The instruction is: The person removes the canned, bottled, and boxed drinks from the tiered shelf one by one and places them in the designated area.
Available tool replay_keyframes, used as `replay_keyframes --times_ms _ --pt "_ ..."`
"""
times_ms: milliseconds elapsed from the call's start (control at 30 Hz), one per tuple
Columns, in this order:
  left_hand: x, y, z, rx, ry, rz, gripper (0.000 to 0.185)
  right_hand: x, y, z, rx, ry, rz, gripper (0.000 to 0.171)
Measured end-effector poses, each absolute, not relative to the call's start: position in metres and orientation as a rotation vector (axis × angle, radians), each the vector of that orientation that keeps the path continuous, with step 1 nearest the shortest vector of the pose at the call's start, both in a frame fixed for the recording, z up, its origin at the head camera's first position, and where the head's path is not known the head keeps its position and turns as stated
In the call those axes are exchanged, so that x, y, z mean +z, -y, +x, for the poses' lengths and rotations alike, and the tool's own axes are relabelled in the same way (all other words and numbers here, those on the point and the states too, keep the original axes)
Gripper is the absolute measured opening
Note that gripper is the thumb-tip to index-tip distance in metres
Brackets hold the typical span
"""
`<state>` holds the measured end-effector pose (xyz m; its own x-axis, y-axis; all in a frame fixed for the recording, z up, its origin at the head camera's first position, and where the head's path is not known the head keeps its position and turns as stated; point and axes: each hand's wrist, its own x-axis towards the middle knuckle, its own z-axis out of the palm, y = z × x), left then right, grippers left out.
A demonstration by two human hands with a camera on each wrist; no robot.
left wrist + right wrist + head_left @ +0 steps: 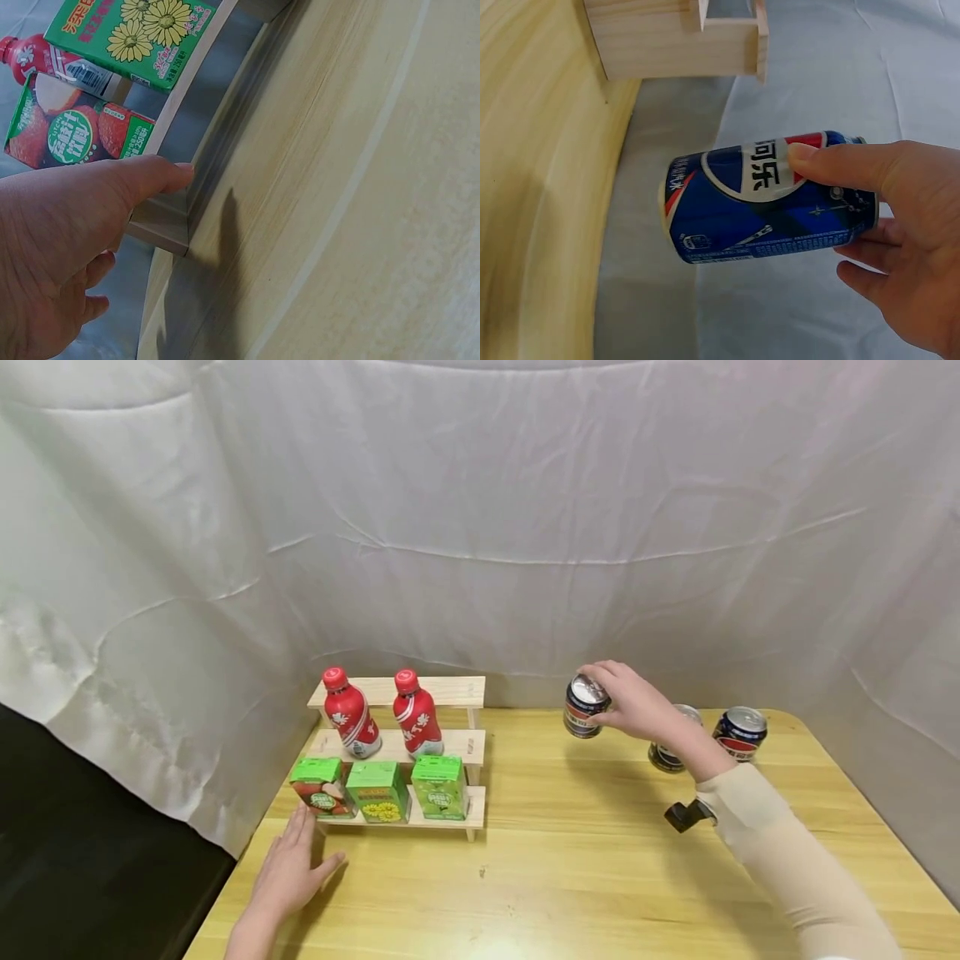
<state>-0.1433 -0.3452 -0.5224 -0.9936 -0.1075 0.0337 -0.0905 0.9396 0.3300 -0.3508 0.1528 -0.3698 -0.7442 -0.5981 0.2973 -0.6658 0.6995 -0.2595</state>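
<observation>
My right hand [630, 703] grips a dark blue soda can [582, 710] near its top, thumb on one side and fingers on the other. In the right wrist view the can [761, 199] shows a red, white and blue label and is raised above the table. My left hand [288, 864] has its fingers straight, at the front left corner of a three-step wooden shelf [476, 810]. Its fingertips are right by the red and green juice box [322, 787]. In the left wrist view the left thumb [161, 174] reaches along the shelf's lower edge.
Two red bottles [348, 714] stand on the middle step. Beside the strawberry box on the bottom step are a flower-print box [378, 792] and a light green box [440, 787]. Two more cans stand right, one [741, 732] in plain view, the other partly behind my right arm. A curtain [525, 527] hangs behind.
</observation>
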Motion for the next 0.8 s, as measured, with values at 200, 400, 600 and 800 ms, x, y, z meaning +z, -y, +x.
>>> replay_keyframes --times_ms 200,400,600,800 --pt "-0.521 0.345 -0.143 -0.503 3.05 0.161 0.098 -0.387 -0.164 -0.358 0.534 2.727 1.041 0.075" --pt "-0.521 0.345 -0.143 -0.503 3.052 0.158 0.098 -0.4 -0.17 -0.36 0.498 2.718 1.056 0.074" --pt "-0.521 0.345 -0.143 -0.497 3.054 0.159 0.098 -0.417 -0.172 -0.365 0.411 2.674 1.084 0.073" --pt "-0.522 0.345 -0.142 -0.5 3.056 0.159 0.099 -0.435 -0.177 -0.369 0.409 2.681 1.066 0.074"
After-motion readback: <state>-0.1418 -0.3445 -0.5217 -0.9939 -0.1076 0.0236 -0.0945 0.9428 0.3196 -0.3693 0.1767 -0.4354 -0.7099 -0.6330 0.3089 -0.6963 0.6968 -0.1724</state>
